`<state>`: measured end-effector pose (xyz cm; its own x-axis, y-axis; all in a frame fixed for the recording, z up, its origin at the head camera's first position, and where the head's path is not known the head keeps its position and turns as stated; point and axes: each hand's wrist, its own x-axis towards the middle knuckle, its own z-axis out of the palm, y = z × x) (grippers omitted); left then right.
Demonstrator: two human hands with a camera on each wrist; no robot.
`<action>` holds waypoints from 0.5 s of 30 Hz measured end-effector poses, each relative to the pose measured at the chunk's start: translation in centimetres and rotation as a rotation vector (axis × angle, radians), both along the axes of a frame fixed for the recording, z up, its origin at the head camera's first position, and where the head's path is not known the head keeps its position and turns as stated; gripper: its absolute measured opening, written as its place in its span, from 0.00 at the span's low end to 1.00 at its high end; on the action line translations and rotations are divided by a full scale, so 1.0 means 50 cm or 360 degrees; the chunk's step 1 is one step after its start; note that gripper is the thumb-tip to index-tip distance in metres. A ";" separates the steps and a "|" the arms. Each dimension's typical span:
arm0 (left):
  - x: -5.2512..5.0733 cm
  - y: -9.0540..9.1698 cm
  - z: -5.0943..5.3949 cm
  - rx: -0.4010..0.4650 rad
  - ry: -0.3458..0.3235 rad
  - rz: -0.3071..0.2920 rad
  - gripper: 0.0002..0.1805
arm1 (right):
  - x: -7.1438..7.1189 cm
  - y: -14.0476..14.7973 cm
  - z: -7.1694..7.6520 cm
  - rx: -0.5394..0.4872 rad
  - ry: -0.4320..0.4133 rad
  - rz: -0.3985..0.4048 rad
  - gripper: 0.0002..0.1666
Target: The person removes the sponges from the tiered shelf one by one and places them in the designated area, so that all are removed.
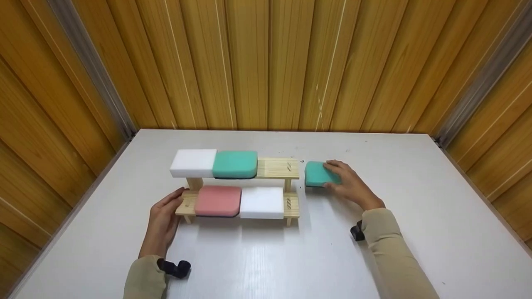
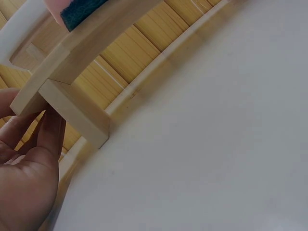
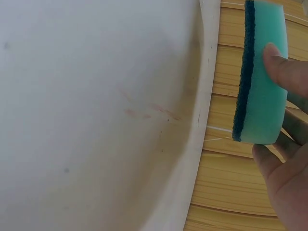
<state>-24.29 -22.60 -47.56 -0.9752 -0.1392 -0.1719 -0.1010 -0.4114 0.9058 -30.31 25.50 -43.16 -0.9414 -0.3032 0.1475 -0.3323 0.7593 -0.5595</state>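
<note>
The green sponge [image 1: 316, 174] is just right of the wooden rack [image 1: 275, 167], above the white table [image 1: 257, 257]; your right hand [image 1: 349, 182] pinches it, spread only to its width (dark layer underneath); your left hand [image 1: 164, 214] grips the rack's lower left end, fingers curled around it; beside your left fingers, a pink sponge [image 1: 218, 201] and a white block [image 1: 262, 202] share the lower shelf.

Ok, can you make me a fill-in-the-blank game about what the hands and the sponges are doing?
1. The right hand holds a sponge coloured ____.
2. The left hand holds the rack by its ____ end.
3. Right next to the pink sponge sits a block coloured ____.

Missing words: green; left; white.
</note>
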 end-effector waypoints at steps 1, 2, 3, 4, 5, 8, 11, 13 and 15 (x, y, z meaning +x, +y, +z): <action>0.000 0.000 0.000 -0.0003 0.0001 -0.0003 0.28 | -0.001 0.000 -0.001 0.0001 -0.0010 -0.0004 0.37; 0.000 -0.001 -0.001 -0.0005 0.0002 -0.0005 0.28 | -0.002 -0.001 -0.002 0.0000 -0.0020 -0.0006 0.37; 0.000 -0.001 -0.001 -0.0007 0.0003 -0.0007 0.28 | -0.003 -0.001 -0.003 -0.0001 -0.0030 -0.0009 0.37; 0.000 -0.001 -0.001 -0.0011 0.0004 -0.0011 0.28 | -0.004 -0.002 -0.003 0.0000 -0.0041 -0.0010 0.37; 0.000 -0.001 -0.001 -0.0011 0.0004 -0.0011 0.28 | -0.004 -0.003 -0.003 0.0001 -0.0048 -0.0011 0.37; 0.000 -0.001 -0.001 -0.0027 -0.0002 -0.0016 0.28 | -0.007 -0.004 -0.003 0.0006 -0.0073 -0.0015 0.37; 0.000 0.000 -0.001 -0.0026 -0.0004 -0.0005 0.28 | -0.009 -0.004 -0.005 0.0012 -0.0088 -0.0012 0.37; 0.000 0.000 -0.001 -0.0020 -0.0007 -0.0005 0.28 | -0.010 -0.003 -0.007 0.0005 -0.0093 -0.0003 0.37; 0.000 0.000 -0.001 -0.0012 -0.0007 -0.0003 0.28 | -0.012 -0.002 -0.010 0.0001 -0.0098 0.0006 0.37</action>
<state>-24.27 -22.60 -47.63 -0.9748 -0.1385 -0.1750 -0.1056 -0.4045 0.9084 -30.90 25.39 -43.66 -0.9476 -0.3068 0.0895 -0.3002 0.7583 -0.5787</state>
